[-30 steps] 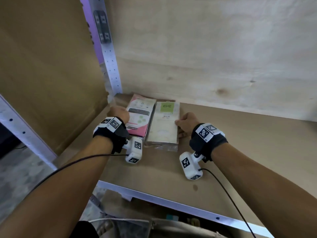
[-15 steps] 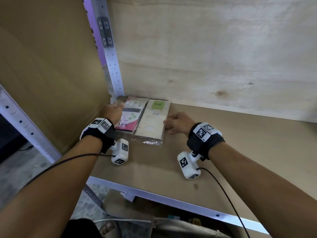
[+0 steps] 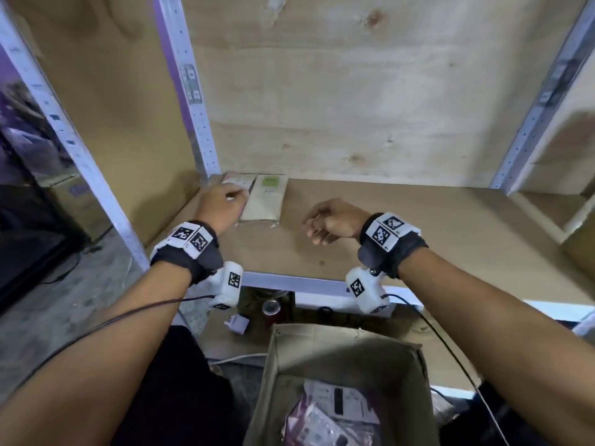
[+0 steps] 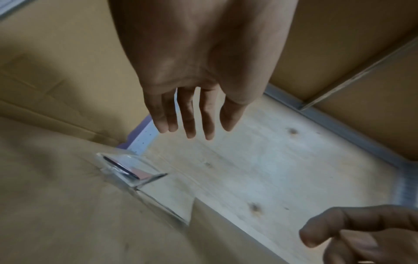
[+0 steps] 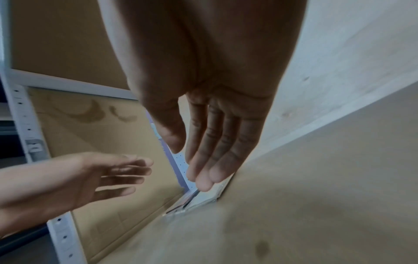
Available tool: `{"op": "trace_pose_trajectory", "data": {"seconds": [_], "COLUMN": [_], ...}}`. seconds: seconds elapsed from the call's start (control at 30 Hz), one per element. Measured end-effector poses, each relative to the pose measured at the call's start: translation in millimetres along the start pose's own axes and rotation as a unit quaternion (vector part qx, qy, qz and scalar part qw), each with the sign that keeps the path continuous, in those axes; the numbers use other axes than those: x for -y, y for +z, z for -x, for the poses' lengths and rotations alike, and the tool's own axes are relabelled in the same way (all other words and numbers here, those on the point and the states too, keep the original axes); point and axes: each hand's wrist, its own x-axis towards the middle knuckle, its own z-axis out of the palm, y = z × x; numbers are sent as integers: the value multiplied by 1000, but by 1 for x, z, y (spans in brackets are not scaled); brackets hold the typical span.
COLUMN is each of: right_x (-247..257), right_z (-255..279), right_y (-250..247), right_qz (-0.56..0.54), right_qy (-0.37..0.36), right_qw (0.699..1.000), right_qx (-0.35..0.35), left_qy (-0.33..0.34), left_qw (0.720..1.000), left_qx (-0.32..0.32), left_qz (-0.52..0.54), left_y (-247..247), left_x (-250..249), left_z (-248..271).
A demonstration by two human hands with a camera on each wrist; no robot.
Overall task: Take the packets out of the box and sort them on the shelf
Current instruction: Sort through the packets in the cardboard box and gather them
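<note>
Sitting nearest, below the shelf's front edge: the open cardboard box [image 3: 341,375], more packets piled loose inside. Above the shelf [image 3: 402,226], both hands empty and relaxed, fingers loosely straight, nothing gripped: right hand [image 3: 335,220] mid-shelf, left hand [image 3: 222,202] over the near end of the pink packet [image 3: 240,181]. Tucked in the far left corner, pink packet and the beige packet with green label [image 3: 269,199] lying flat side by side, long axes running front to back, label end toward the back wall.
</note>
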Motion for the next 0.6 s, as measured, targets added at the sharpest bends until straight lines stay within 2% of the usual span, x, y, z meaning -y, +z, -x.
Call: {"op": "trace_pose_trajectory", "data": {"seconds": [0.17,0.4,0.6], "right_x": [-31,-106,-182], "right_z": [71,135,147], "right_y": [14,48,81], "right_qz": [50,141,187], "right_qy": [5,45,96], "right_qw": [999,989,974], "right_qx": [1,21,83], "left_qy": [47,5,-27], "left_qw": [995,969,931], "left_qx": [88,247,356], "left_qz": [26,-4,-76], "left_y": [15,77,135], "left_x": [-25,-19,19], "left_z": [74,180,238]}}
